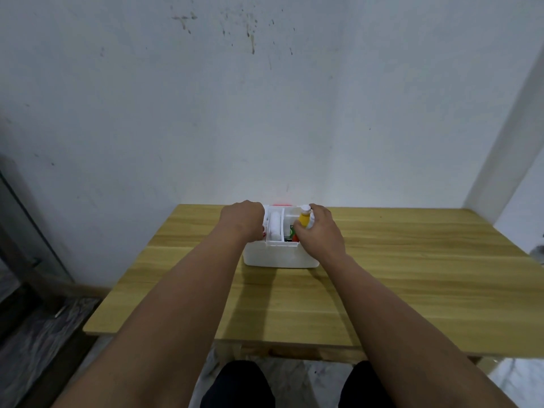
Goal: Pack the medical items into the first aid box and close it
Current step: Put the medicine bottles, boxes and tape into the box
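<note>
A white first aid box (279, 257) stands open on the wooden table (412, 275), with a divided white tray on top. A white bandage roll (275, 226) lies in the tray's middle compartment. My right hand (319, 234) grips a yellow bottle with a white cap (304, 217) upright over the right compartment, where green and red items (293, 234) show. My left hand (243, 220) rests curled over the box's left side; what its fingers hold is hidden. A red edge (281, 204) shows behind the box.
The table stands against a stained white wall (265, 113). A dark glass panel (26, 231) and patterned floor lie to the left. My dark-clad knees (238, 384) show under the table's front edge.
</note>
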`<state>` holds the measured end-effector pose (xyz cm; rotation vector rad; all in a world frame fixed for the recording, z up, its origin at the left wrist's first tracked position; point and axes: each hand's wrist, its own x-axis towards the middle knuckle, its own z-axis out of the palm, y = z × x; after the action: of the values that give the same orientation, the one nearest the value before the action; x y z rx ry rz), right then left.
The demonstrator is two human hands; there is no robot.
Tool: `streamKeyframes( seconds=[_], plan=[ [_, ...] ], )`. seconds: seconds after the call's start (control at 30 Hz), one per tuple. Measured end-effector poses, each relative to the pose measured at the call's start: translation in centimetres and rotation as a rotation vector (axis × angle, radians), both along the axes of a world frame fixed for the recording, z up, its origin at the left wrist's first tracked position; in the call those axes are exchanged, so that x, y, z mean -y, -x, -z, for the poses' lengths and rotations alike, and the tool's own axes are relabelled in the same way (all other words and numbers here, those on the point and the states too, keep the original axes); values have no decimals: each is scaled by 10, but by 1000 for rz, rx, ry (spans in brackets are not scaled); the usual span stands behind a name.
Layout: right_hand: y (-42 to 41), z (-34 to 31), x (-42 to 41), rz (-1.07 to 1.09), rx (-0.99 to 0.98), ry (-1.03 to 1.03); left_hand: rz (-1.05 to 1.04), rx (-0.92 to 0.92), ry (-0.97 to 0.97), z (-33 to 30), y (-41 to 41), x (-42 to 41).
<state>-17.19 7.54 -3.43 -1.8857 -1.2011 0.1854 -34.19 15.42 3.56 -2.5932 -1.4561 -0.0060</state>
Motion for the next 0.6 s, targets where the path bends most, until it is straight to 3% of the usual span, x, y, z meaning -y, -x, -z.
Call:
streamKeyframes(
  seconds=[0.13,0.3,0.43,0.6],
  plan=[
    [1,-1,1,2,-1,8,2,24,32,-1,1,2],
    [2,-3,3,-6,4,9,-46,263,183,0,9,-3],
    [-1,-7,3,-38,33,62,-76,449,142,-1,22,-6],
    [-5,-15,3,-77,64,143,-151,546,121,7,36,-17]
  ],
)
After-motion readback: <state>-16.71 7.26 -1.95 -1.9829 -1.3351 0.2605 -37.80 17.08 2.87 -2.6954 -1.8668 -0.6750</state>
